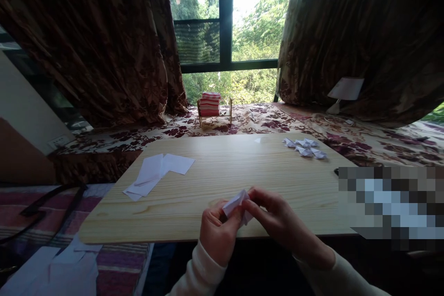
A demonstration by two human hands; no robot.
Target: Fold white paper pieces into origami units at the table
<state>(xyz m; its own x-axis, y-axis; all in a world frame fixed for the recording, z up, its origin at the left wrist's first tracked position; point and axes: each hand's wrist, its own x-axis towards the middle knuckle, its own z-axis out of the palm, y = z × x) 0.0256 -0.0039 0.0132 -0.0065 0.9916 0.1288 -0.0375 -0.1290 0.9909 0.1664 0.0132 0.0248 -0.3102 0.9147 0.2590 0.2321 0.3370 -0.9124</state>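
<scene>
A small piece of folded white paper is held between my two hands, above the near edge of the wooden table. My left hand is closed on its left and lower side, thumb on top. The fingers and thumb of my right hand pinch its right side. Part of the paper hides behind the fingers. Flat white paper sheets overlap on the table's left side. Toward the far right corner lies a cluster of several small folded paper pieces.
Beyond the table, a small rack with folded red-striped cloths stands on a floral-covered ledge, and a white lamp is at the right. More white papers lie on striped bedding at lower left. A blurred patch covers the right edge.
</scene>
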